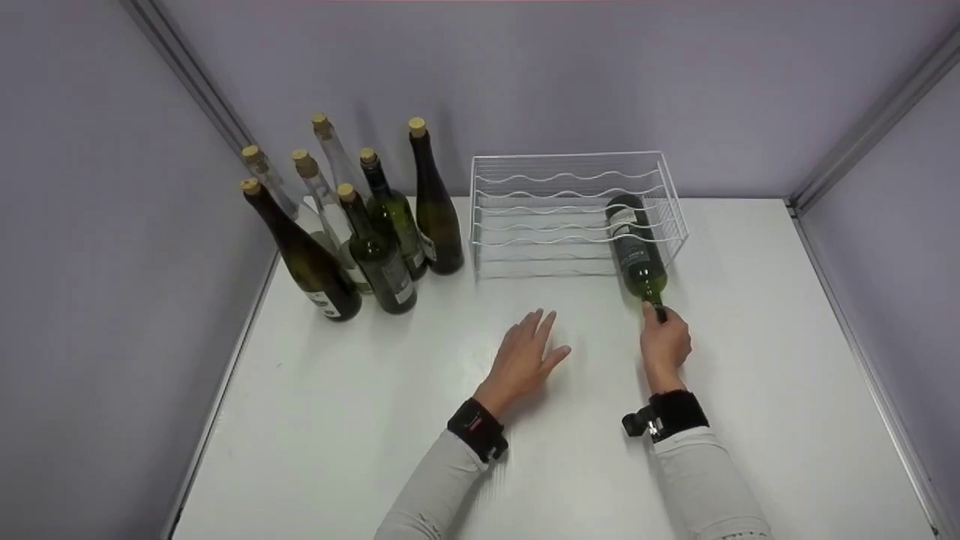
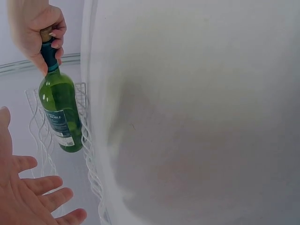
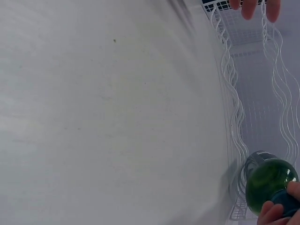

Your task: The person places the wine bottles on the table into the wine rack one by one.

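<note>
A green wine bottle (image 1: 636,247) lies in the right end of a white wire rack (image 1: 555,241), its neck towards the front. My right hand (image 1: 666,343) grips it by the neck; the left wrist view shows its cork and label, with the hand (image 2: 41,35) curled round the neck of the bottle (image 2: 61,105). In the right wrist view, the bottle's shoulder (image 3: 268,180) appears at the lower right beside the fingers. My left hand (image 1: 519,364) is over the table in front of the rack, fingers spread, holding nothing; its fingers (image 2: 47,187) show in the left wrist view.
Several corked bottles stand upright left of the rack, among them a dark one (image 1: 438,217) nearest to it and a brown one (image 1: 311,266) at the far left. Panels (image 1: 525,75) enclose the white table (image 1: 330,435) at the back and sides.
</note>
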Motion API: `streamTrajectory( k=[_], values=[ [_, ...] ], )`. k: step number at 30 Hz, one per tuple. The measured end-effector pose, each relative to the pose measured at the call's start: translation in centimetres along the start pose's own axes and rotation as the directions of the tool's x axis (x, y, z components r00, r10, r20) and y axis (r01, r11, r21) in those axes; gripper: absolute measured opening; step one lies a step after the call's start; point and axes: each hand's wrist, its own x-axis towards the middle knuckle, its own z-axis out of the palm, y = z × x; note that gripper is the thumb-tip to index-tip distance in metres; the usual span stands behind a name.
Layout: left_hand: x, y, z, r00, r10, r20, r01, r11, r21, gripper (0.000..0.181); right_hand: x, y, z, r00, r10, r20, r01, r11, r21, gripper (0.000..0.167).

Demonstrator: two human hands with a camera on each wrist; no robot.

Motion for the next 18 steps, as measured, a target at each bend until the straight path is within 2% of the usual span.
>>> streamTrajectory(
  k=[8, 18],
  values=[
    [0.0, -0.1, 0.1, 1.0, -0.016, 0.024, 0.016, 1.0, 0.004, 0.076, 0.8, 0.2, 0.8, 0.998, 0.045, 0.044, -0.045, 0.999, 0.012, 0.05],
    [-0.1, -0.2, 0.3, 0.999, -0.016, 0.034, 0.015, 1.0, 0.018, 0.076, 1.6, 0.7, 1.5, 0.997, 0.036, 0.074, -0.036, 0.999, 0.0, 0.052]
  ],
)
